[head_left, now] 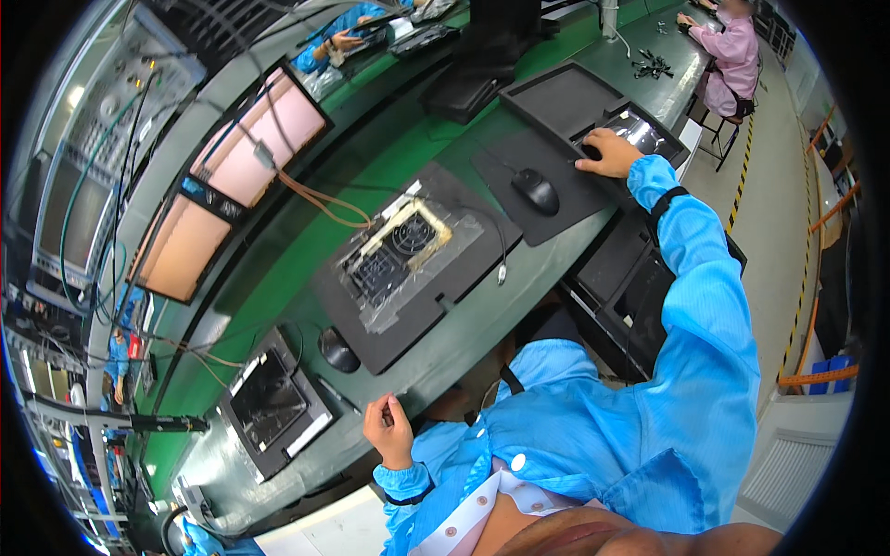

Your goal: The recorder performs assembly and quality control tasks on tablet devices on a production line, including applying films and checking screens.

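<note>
At the upper right my right hand [612, 153] reaches over a black tray [562, 100], its fingers bent at the side of a glossy dark panel [651, 132]. What lies between that thumb and those fingers is too dark to make out. My left hand [387, 432] is loosely curled by the bench's near edge, with nothing visible in it. Between my hands a black mat [371, 345] bears a taped fixture [394, 248] with dark fan-like grilles and a yellowish frame. A black mouse [536, 192] rests on a mouse mat [495, 172] below the tray.
Left of the fixture stand a second mouse [338, 350] and a tablet-like panel [269, 400] on a dark board. Two lit monitors [264, 139] line the back. More black trays [616, 269] sit beside my right arm. A person in pink [730, 51] sits farther along the green bench [473, 324].
</note>
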The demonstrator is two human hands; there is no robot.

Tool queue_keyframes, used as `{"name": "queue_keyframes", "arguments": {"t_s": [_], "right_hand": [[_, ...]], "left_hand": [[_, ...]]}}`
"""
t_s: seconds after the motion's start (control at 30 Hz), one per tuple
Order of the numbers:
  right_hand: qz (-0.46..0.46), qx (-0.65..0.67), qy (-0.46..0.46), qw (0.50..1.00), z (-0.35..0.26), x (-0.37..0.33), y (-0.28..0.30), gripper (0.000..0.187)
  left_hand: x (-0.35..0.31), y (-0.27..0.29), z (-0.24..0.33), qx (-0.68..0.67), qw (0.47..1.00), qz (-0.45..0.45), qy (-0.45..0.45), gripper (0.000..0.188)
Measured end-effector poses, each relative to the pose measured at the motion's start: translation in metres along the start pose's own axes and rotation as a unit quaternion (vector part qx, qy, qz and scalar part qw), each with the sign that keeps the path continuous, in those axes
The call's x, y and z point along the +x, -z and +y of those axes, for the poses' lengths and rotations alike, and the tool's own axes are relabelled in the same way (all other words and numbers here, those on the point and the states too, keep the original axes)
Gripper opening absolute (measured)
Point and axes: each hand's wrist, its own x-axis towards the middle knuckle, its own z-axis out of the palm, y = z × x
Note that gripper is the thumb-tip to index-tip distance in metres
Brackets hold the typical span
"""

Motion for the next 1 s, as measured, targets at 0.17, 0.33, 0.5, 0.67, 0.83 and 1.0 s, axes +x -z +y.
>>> {"name": "queue_keyframes", "arguments": {"t_s": [0.17, 0.33, 0.5, 0.67, 0.83, 1.0], "right_hand": [[-0.017, -0.014, 0.103, 0.994, 0.023, 0.012, -0.001, 0.066], [0.008, -0.029, 0.124, 0.992, 0.025, 0.021, -0.008, 0.062], [0.055, -0.04, 0.175, 0.982, 0.033, 0.035, -0.003, 0.053], [0.076, 0.0, 0.082, 0.994, 0.047, 0.05, 0.015, 0.052], [0.203, 0.094, 0.017, 0.975, 0.044, 0.053, 0.076, 0.042], [0.265, 0.245, 0.059, 0.931, -0.054, 0.043, 0.125, 0.048]], "left_hand": [[0.011, -0.02, 0.007, 0.016, 1.0, 0.008, 0.017, 0.007], [0.008, -0.047, 0.0, 0.01, 0.998, 0.034, 0.047, 0.009], [0.012, -0.052, -0.001, 0.035, 0.998, 0.042, 0.032, 0.009], [0.013, -0.056, -0.001, 0.017, 0.997, 0.063, 0.047, 0.009], [0.008, -0.042, 0.03, 0.027, 0.999, -0.037, -0.021, 0.006], [0.029, -0.035, 0.071, -0.036, 0.969, -0.227, -0.091, 0.033]]}}
